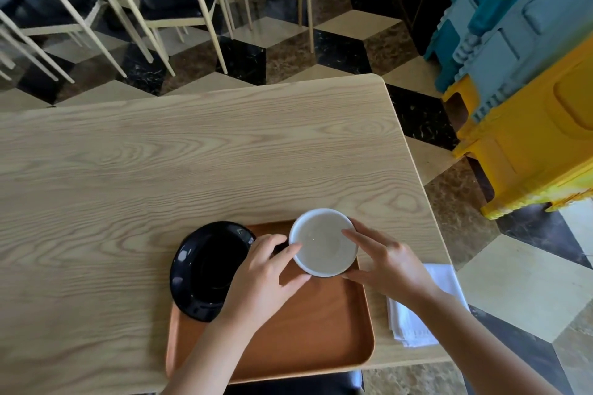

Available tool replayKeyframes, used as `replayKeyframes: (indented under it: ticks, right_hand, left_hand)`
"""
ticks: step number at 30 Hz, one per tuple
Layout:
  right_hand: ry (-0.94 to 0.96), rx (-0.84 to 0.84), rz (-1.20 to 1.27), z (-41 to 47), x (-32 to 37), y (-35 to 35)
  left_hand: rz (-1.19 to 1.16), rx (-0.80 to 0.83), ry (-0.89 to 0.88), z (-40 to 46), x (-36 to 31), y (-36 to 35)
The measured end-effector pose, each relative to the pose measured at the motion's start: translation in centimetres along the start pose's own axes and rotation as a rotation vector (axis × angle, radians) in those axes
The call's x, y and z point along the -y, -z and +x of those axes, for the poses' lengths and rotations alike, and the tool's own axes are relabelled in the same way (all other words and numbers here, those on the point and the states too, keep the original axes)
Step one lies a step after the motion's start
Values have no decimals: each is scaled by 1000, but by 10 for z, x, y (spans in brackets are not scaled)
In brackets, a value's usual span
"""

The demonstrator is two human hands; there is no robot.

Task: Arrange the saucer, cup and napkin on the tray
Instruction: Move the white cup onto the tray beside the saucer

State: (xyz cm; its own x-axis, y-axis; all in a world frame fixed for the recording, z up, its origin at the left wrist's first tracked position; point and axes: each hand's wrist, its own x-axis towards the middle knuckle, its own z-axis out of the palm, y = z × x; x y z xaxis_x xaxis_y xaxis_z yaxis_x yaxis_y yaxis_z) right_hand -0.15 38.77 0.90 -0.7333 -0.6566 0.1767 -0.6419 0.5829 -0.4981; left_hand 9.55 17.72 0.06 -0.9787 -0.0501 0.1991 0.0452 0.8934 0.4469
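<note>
At lower centre-left of the frame a black saucer (210,269) lies on the far left corner of the tray (314,330), overhanging its edge onto the table (160,154). The left hand (266,272) and right hand (388,263) clasp the white cup (323,242) between curled fingers at the tray's far right corner. At lower right, the white napkin (414,321) rests on the table just beside the tray.
</note>
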Motion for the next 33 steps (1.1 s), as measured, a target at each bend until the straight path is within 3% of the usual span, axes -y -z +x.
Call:
replayKeyframes:
  ticks: [20,25,29,33]
  right_hand:
    - [-45,88,-56,5,-3,5]
    - [-78,8,-173,-20,7,20]
    - [-174,-84,-201,-69,8,25]
    - [-363,-58,-278,-119,-5,15]
  left_hand:
    - [52,19,5,7,-7,0]
    - [50,-29,-14,-8,-34,3]
    - [52,-12,-150,-21,-72,-12]
    - [88,125,-239,-32,-103,-42]
